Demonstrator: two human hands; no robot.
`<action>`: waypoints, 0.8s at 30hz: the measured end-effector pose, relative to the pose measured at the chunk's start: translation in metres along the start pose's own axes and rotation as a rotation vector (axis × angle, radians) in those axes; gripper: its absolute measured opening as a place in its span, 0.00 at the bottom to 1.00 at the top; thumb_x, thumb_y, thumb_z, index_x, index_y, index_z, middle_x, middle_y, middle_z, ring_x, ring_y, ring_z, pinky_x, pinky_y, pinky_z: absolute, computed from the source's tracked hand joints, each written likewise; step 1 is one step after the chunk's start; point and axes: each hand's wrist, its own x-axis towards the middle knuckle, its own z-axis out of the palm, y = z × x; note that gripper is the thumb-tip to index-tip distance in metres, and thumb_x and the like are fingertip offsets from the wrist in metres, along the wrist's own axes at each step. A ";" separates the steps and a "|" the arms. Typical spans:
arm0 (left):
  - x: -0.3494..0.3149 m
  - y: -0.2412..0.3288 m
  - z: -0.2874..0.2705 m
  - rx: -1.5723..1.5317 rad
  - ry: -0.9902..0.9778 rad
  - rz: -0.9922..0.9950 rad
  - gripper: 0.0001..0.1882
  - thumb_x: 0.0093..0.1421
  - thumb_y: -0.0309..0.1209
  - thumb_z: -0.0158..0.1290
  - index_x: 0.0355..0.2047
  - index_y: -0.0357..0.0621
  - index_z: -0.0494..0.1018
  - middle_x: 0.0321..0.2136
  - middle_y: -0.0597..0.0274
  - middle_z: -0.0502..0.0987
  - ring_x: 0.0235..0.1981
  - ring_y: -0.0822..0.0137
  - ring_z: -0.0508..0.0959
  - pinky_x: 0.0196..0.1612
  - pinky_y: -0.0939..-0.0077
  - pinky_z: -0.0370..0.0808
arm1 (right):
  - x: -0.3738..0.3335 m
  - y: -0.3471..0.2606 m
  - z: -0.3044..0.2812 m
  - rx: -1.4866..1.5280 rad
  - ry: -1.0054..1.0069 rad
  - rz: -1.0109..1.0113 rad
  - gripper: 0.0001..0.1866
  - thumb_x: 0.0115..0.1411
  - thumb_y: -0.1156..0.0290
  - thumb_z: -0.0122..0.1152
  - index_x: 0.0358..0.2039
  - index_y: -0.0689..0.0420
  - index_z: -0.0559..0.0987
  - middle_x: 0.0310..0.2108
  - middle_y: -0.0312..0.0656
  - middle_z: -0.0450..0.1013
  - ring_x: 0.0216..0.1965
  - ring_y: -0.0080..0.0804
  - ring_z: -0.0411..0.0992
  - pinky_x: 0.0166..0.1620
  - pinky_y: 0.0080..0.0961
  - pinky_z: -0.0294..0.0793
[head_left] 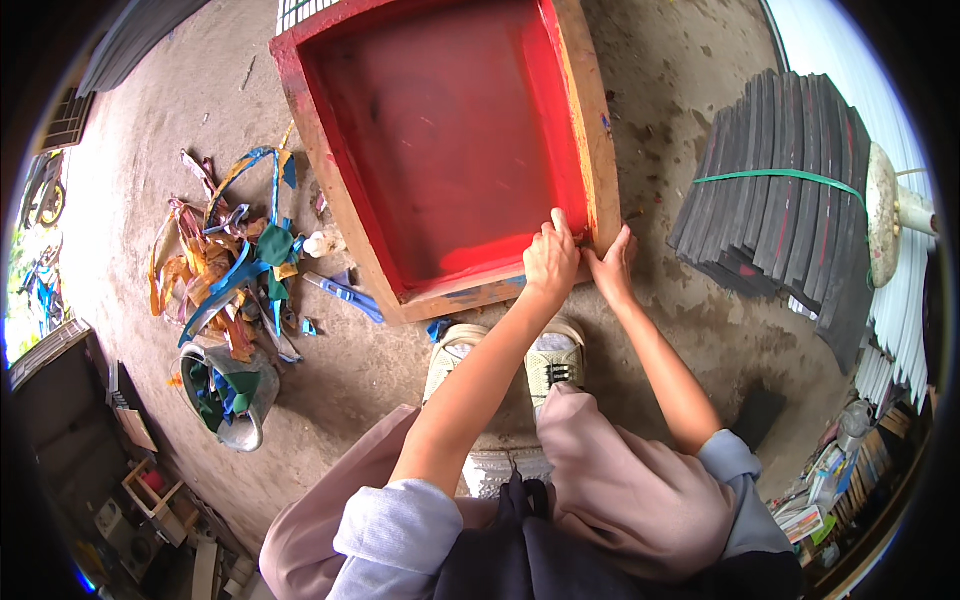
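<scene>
A wooden screen printing frame (455,298) with red mesh and red-covered inner edges lies tilted in front of my feet. My left hand (553,262) is closed over its near rail, close to the near right corner, with one finger stretched along the inner red edge. At the outside of that same corner, my right hand (612,268) has its fingers bent against the wood and its thumb raised. Its fingertips are partly hidden, so whether they also pinch something small does not show.
Left of the frame lie a heap of torn tape strips (215,265), a blue cutter knife (345,295) and a grey bucket of scraps (232,385). On the right stand a strapped bundle of dark sheets (770,190) and a white stool (884,215). My shoes (555,362) are just below the frame.
</scene>
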 end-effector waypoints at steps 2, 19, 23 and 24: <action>0.001 0.007 -0.007 0.093 -0.041 -0.019 0.17 0.52 0.38 0.56 0.28 0.33 0.71 0.30 0.48 0.76 0.31 0.51 0.79 0.29 0.62 0.77 | 0.000 0.007 0.004 -0.069 -0.013 0.115 0.45 0.50 0.67 0.63 0.60 0.68 0.47 0.53 0.59 0.54 0.54 0.56 0.54 0.56 0.49 0.55; -0.010 -0.028 -0.006 -0.403 -0.014 -0.028 0.17 0.60 0.43 0.46 0.26 0.43 0.75 0.21 0.55 0.76 0.25 0.55 0.75 0.30 0.65 0.69 | -0.002 0.008 0.012 -0.154 0.076 0.046 0.38 0.52 0.65 0.59 0.57 0.66 0.52 0.53 0.58 0.55 0.53 0.56 0.55 0.52 0.53 0.57; -0.010 -0.034 -0.002 -0.713 0.021 -0.019 0.16 0.61 0.36 0.48 0.22 0.36 0.68 0.19 0.51 0.68 0.23 0.52 0.71 0.28 0.63 0.66 | -0.003 0.006 0.013 -0.170 0.096 0.023 0.36 0.52 0.66 0.59 0.57 0.64 0.53 0.52 0.56 0.56 0.53 0.55 0.57 0.50 0.53 0.60; -0.011 -0.034 -0.002 -0.736 0.066 -0.021 0.16 0.60 0.34 0.49 0.20 0.35 0.68 0.17 0.53 0.66 0.19 0.60 0.68 0.25 0.69 0.64 | -0.003 0.005 0.013 -0.172 0.095 0.024 0.36 0.52 0.66 0.59 0.56 0.64 0.53 0.52 0.56 0.56 0.53 0.55 0.57 0.50 0.53 0.60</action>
